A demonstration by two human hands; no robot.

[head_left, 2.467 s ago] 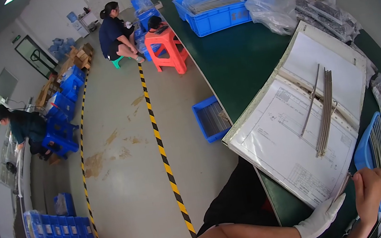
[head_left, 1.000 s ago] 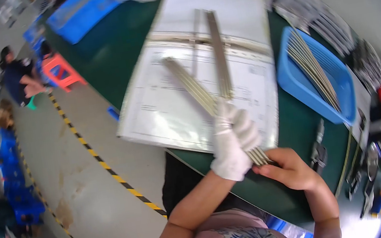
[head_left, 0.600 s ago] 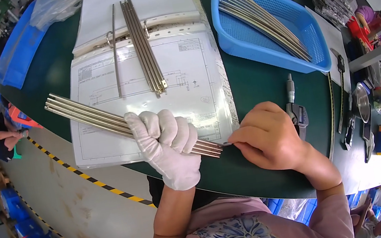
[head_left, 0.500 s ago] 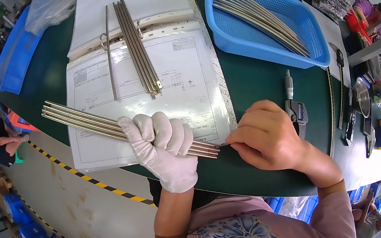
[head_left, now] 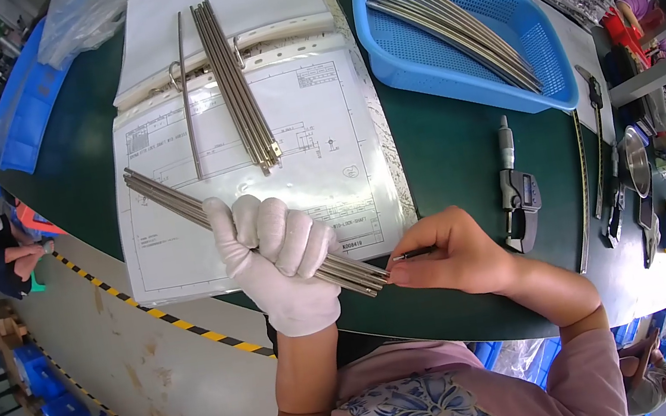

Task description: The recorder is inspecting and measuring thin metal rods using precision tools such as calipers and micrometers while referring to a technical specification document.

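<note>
Bin, upper left of the frame: blue (head_left: 24, 126), at the bench's edge, apart from the handwork.
Held rods, left of centre: a metal bundle (head_left: 166, 198), long ends slanting over the page, short ends toward the right hand.
Single rod, upper left of centre: one thin length (head_left: 188, 100), laid apart from its neighbours, presumably to keep it distinct.
Laid rods, beside it: a loose bundle (head_left: 233, 84) across the rings, roughly parallel, likely for easy gathering.
Binder, beneath them: spread flat (head_left: 360, 160), its drawing facing the worker, readable as I judge it.
Left hand, centre: white-gloved (head_left: 281, 264), fingers wrapped around the held rods near their short ends, seemingly to steady them while leaving those ends exposed.
Right hand, right of centre: bare (head_left: 458, 253), thumb and forefinger pinched on a thin dark piece (head_left: 417, 254) beside the rod ends; whether it touches them I cannot tell. Bare fingertips probably feel small parts better.
Basket, upper right: blue, perforated (head_left: 395, 76), more rods (head_left: 452, 24) leaning diagonally inside, perhaps because they outreach its floor.
Micrometer, right: on green benchtop (head_left: 513, 188), near the right hand, convenient to reach.
</note>
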